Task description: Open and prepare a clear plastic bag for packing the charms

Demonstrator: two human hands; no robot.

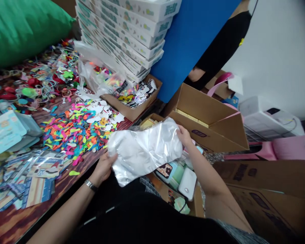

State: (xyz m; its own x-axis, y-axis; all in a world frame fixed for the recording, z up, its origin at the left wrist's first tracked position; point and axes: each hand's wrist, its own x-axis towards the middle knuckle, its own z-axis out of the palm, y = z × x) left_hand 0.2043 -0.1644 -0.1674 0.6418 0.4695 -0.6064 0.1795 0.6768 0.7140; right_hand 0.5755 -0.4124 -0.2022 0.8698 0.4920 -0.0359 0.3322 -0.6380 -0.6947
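Note:
A whitish, shiny stack of clear plastic bags [146, 147] is stretched out in front of my body, held at both ends. My left hand [105, 168], below a metal watch band, pinches the near left end between thumb and fingers. At the far right end, my right hand [185, 136] grips the stack's edge, its fingers partly hidden. Under the bags and my right forearm stands an open carton [199, 200] holding phone cases and small items, among them a white case [187, 184].
The table [58, 200] on the left carries a pile of colourful small plastic pieces [73, 130], printed cards [38, 176] and loose trinkets. White boxes [132, 32] are stacked behind. Cardboard cartons [205, 118] stand on the right. Another person's dark-clothed leg [223, 47] is at the back.

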